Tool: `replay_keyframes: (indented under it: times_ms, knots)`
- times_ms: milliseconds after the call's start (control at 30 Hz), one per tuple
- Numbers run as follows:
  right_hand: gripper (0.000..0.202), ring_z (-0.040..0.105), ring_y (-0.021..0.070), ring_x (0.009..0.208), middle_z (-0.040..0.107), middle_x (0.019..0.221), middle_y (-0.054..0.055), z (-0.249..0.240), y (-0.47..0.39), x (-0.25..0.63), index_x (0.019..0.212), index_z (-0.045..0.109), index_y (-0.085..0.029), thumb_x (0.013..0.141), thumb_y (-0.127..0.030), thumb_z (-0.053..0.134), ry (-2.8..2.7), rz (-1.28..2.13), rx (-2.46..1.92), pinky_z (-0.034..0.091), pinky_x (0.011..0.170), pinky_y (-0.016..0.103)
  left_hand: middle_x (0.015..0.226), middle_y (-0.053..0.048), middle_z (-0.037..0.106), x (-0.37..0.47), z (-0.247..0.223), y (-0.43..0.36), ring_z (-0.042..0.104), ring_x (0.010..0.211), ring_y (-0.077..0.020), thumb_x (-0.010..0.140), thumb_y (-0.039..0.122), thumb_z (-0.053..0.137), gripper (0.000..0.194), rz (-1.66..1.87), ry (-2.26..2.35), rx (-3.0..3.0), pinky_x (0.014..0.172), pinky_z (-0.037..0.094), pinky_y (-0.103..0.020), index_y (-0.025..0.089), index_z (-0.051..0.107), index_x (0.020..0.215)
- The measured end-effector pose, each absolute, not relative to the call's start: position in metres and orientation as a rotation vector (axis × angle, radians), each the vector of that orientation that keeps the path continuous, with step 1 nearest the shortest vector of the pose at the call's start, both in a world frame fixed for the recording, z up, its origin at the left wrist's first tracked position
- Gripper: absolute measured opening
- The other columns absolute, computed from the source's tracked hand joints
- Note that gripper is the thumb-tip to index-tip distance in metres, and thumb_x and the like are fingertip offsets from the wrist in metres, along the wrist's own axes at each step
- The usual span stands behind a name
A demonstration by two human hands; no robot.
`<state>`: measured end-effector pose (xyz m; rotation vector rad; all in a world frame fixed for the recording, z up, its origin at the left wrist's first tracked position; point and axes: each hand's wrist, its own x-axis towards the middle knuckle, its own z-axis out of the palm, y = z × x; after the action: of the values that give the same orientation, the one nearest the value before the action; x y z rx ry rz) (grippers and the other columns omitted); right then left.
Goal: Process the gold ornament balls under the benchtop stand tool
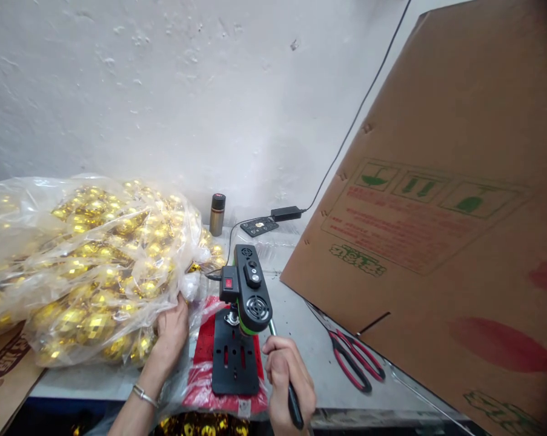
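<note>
My left hand (171, 328) reaches against the right side of a clear plastic bag (9, 200) full of shiny gold mirrored balls (96, 321). The bag and balls hide most of its fingers, so its grip does not show. My right hand (291, 378) is closed around a black handle (295, 407) with a thin metal rod. That rod runs up to a small black bench machine (254, 290) with round vents, a red switch and a slotted black base plate (235, 384). Red plastic sheeting (203, 339) lies beneath the base.
Red-and-black scissors (357, 363) lie to the right, beside a large leaning cardboard box (418, 181). Behind stand a dark-capped bottle (217, 215), a power adapter (286, 212) and a black panel (258, 226). More gold balls (205, 426) show below the table's front edge.
</note>
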<state>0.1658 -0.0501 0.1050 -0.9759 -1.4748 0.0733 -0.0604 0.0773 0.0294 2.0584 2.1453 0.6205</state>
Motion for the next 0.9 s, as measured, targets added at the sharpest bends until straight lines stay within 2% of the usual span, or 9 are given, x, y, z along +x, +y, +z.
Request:
replay_keyframes:
  times_ms: [133, 200, 300, 400, 467, 567, 700, 767, 900]
  knots:
    - [0.031, 0.063, 0.0131, 0.072, 0.060, 0.079, -0.001, 0.107, -0.051, 0.165, 0.081, 0.053, -0.023, 0.106, -0.007, 0.043, -1.478, 0.086, -0.959, 0.049, 0.065, 0.024, 0.109, -0.023, 0.081, -0.060, 0.031, 0.070, 0.081, 0.098, -0.0346, 0.090, 0.012, 0.055, 0.052, 0.540, 2.157, 2.092, 0.085, 0.062, -0.040, 0.008, 0.062, 0.142]
    - [0.031, 0.064, 0.0136, 0.072, 0.060, 0.079, 0.000, 0.109, -0.050, 0.164, 0.082, 0.053, -0.023, 0.106, -0.007, 0.044, -1.483, 0.082, -0.949, 0.049, 0.064, 0.025, 0.106, -0.020, 0.082, -0.062, 0.036, 0.068, 0.081, 0.100, -0.0347, 0.091, 0.021, 0.061, 0.047, 0.549, 2.094, 2.069, 0.086, 0.061, -0.039, 0.011, 0.063, 0.137]
    - [0.031, 0.062, 0.0126, 0.070, 0.059, 0.078, -0.001, 0.115, -0.050, 0.162, 0.082, 0.053, -0.023, 0.107, -0.007, 0.043, -1.485, 0.086, -0.953, 0.048, 0.063, 0.024, 0.094, -0.013, 0.082, -0.062, 0.044, 0.062, 0.080, 0.092, -0.0341, 0.087, 0.040, 0.071, 0.045, 0.810, 1.861, 1.788, 0.083, 0.060, -0.039, 0.017, 0.066, 0.125]
    - [0.029, 0.058, 0.0104, 0.063, 0.058, 0.078, -0.002, 0.128, -0.049, 0.158, 0.085, 0.055, -0.023, 0.108, -0.009, 0.043, -1.444, 0.129, -0.982, 0.045, 0.057, 0.023, 0.102, -0.009, 0.080, -0.056, 0.048, 0.048, 0.077, 0.093, -0.0294, 0.076, 0.056, 0.079, 0.055, 1.131, 1.521, 1.349, 0.079, 0.060, -0.036, 0.020, 0.067, 0.115]
    - [0.030, 0.056, 0.0102, 0.062, 0.057, 0.076, -0.002, 0.140, -0.048, 0.155, 0.083, 0.054, -0.023, 0.109, -0.010, 0.043, -1.393, 0.159, -0.998, 0.044, 0.056, 0.023, 0.098, -0.006, 0.078, -0.047, 0.048, 0.035, 0.074, 0.084, -0.0239, 0.071, 0.065, 0.082, 0.065, 1.162, 1.339, 1.107, 0.070, 0.058, -0.031, 0.019, 0.067, 0.114]
    - [0.036, 0.056, 0.0109, 0.063, 0.054, 0.071, -0.002, 0.155, -0.045, 0.150, 0.076, 0.051, -0.023, 0.109, -0.013, 0.044, -1.331, 0.165, -0.990, 0.047, 0.058, 0.022, 0.078, 0.003, 0.069, -0.028, 0.045, 0.015, 0.065, 0.061, -0.0146, 0.067, 0.070, 0.086, 0.078, 1.111, 1.165, 0.834, 0.053, 0.049, -0.023, 0.019, 0.063, 0.121]
    - [0.036, 0.056, 0.0104, 0.062, 0.054, 0.070, -0.002, 0.162, -0.044, 0.150, 0.076, 0.053, -0.023, 0.110, -0.013, 0.044, -1.336, 0.161, -0.995, 0.048, 0.058, 0.021, 0.074, 0.008, 0.065, -0.002, 0.035, 0.002, 0.052, 0.041, -0.0060, 0.059, 0.070, 0.091, 0.081, 1.085, 1.130, 0.639, 0.036, 0.031, -0.016, 0.022, 0.062, 0.117]
    - [0.034, 0.058, 0.0103, 0.063, 0.056, 0.071, -0.002, 0.162, -0.045, 0.151, 0.078, 0.054, -0.022, 0.109, -0.013, 0.044, -1.352, 0.150, -0.991, 0.049, 0.060, 0.020, 0.069, 0.009, 0.064, 0.006, 0.029, 0.001, 0.049, 0.037, -0.0042, 0.058, 0.071, 0.091, 0.079, 1.099, 1.154, 0.594, 0.033, 0.027, -0.015, 0.021, 0.063, 0.112]
    - [0.034, 0.061, 0.0107, 0.066, 0.058, 0.072, -0.001, 0.161, -0.047, 0.152, 0.079, 0.055, -0.022, 0.109, -0.011, 0.043, -1.374, 0.124, -0.988, 0.051, 0.062, 0.020, 0.055, 0.011, 0.058, 0.013, 0.018, 0.001, 0.052, 0.035, -0.0065, 0.059, 0.073, 0.091, 0.079, 1.079, 1.157, 0.633, 0.033, 0.031, -0.014, 0.019, 0.065, 0.111]
